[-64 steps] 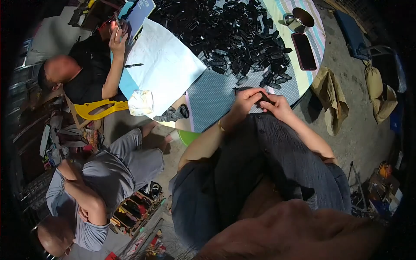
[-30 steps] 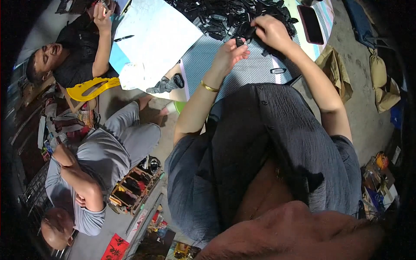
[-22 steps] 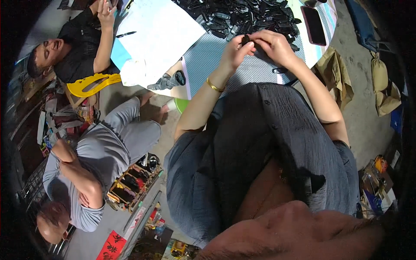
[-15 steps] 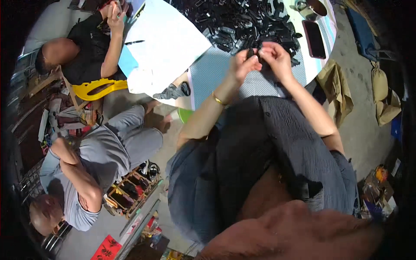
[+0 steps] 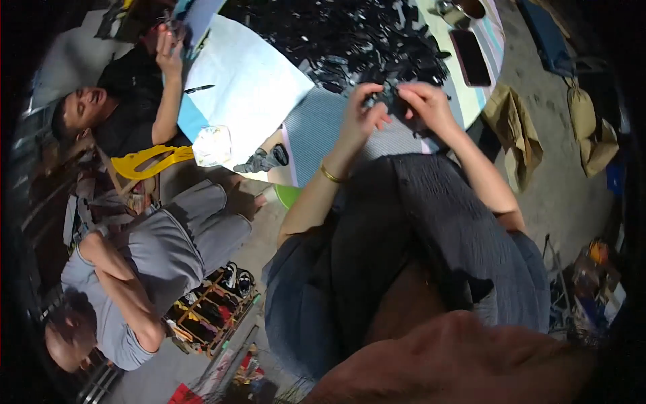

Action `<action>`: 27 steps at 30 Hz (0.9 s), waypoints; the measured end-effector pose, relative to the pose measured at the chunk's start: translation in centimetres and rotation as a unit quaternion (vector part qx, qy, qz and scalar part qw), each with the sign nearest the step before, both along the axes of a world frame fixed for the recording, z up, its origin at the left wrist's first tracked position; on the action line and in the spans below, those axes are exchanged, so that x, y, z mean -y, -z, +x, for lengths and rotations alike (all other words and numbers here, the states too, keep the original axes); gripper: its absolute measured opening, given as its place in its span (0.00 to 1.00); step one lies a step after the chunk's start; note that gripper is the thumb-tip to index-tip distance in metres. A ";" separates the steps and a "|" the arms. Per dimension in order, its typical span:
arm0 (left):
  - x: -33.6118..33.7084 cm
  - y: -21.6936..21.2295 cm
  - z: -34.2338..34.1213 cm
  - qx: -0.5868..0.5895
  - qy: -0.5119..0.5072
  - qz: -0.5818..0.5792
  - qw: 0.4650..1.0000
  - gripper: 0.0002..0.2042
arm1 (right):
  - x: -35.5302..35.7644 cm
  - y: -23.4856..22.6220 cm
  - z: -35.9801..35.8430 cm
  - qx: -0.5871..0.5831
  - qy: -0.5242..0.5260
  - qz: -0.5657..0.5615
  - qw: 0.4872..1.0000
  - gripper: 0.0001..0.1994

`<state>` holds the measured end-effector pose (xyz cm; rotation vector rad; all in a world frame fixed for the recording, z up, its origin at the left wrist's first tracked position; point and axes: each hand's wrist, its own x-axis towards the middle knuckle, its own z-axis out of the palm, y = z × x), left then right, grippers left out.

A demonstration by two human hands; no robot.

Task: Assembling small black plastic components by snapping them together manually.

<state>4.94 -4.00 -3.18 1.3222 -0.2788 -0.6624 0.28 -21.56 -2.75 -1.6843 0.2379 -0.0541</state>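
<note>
Over the near edge of a large pile of small black plastic pieces (image 5: 350,40), my two hands are close together. My left hand (image 5: 363,114) has its fingers curled around a small dark piece, mostly hidden by the fingers. Just to its right, my right hand (image 5: 428,104) is pinched, thumb against fingertips; what lies between them is too small to make out. The pile rests on a table with a grey patterned cover (image 5: 313,128), and more dark pieces lie under and beside my right hand.
Left of the pile lies a white sheet (image 5: 249,74) with a pen (image 5: 200,88). A phone (image 5: 470,58) and metal cup (image 5: 468,9) stand at right. Two people sit at left, one by a yellow chair (image 5: 151,163). A brown paper bag (image 5: 515,135) is on the floor.
My hands are slightly lower in the picture, and my left fingers have spread a little around the dark piece. The whole view has shifted; the person at upper left has turned their head.
</note>
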 end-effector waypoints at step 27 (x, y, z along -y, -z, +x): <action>1.9 0.2 -2.2 -0.048 -0.101 0.010 0.994 0.15 | -1.4 -2.6 -2.4 0.191 -0.010 -0.394 0.899 0.07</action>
